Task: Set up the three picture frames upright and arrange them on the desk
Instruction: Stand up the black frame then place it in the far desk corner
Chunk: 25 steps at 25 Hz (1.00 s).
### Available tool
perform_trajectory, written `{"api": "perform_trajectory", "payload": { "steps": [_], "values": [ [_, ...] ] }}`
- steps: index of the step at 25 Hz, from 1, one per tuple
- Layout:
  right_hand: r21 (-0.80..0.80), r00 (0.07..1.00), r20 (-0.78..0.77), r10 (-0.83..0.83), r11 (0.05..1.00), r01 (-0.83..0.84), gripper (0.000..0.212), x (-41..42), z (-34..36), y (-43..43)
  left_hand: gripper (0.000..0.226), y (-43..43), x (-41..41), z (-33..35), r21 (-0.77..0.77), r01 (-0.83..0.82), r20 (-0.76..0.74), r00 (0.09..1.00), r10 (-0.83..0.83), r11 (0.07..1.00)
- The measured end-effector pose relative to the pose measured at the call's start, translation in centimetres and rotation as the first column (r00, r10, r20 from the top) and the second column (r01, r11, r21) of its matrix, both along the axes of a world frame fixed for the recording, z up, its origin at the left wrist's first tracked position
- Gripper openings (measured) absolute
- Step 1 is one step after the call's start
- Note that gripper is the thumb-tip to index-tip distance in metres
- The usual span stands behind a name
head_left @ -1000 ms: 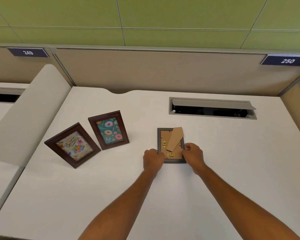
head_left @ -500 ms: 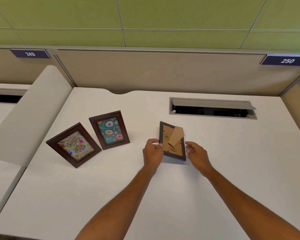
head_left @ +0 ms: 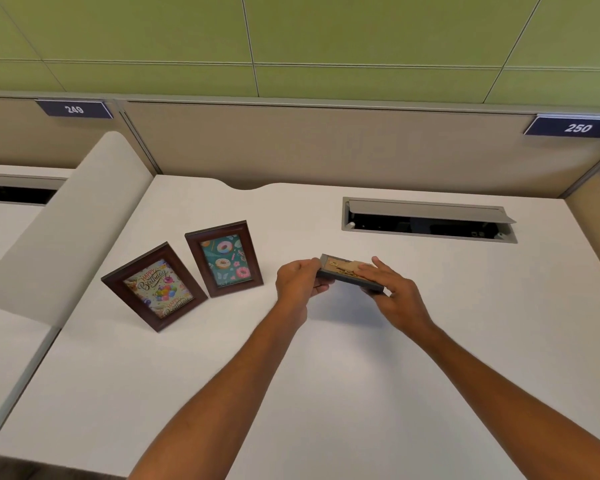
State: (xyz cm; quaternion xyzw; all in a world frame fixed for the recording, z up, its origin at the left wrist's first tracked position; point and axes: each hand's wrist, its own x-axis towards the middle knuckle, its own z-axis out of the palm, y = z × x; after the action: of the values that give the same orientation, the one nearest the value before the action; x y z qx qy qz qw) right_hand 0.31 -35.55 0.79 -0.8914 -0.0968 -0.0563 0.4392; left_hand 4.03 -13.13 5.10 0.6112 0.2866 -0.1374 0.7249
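Two brown frames stand upright on the white desk [head_left: 326, 393] at the left: the birthday picture frame [head_left: 155, 286] and, just right of it, the donut picture frame [head_left: 224, 258]. A third, grey frame [head_left: 340, 270] is lifted off the desk and tilted nearly edge-on, its cardboard back and stand facing up. My left hand [head_left: 298, 280] grips its left end. My right hand [head_left: 394, 293] holds its right end, fingers lying over the back.
An open cable hatch [head_left: 426, 220] is sunk into the desk at the back right. A rounded beige divider [head_left: 66, 230] rises along the left edge. The beige partition wall [head_left: 326, 147] closes the back.
The grey frame lay flat, back up, a second ago. Both hands have lifted it off the desk and tipped it toward edge-on, moving slightly right.
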Motion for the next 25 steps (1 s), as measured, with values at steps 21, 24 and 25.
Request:
{"api": "perform_trajectory", "payload": {
  "steps": [21, 24, 25],
  "values": [
    [0.502, 0.878, -0.469, -0.093, 0.79, 0.352, 0.02, 0.8, 3.7, 3.0, 0.046, 2.6, -1.5, 0.4, 0.062, 0.301, 0.08, 0.949, -0.305, 0.952],
    [0.492, 0.871, -0.485, -0.077, 0.799, 0.345, 0.017, 0.8, 3.6, 3.2, 0.055, 2.7, -2.0, 0.3, 0.083, 0.32, 0.079, 0.942, -0.326, 0.944],
    [0.49, 0.871, -0.486, -0.073, 0.803, 0.34, 0.015, 0.8, 3.6, 3.3, 0.056, 2.8, -2.2, 0.2, 0.087, 0.327, 0.088, 0.938, -0.335, 0.941]
  ]
}}
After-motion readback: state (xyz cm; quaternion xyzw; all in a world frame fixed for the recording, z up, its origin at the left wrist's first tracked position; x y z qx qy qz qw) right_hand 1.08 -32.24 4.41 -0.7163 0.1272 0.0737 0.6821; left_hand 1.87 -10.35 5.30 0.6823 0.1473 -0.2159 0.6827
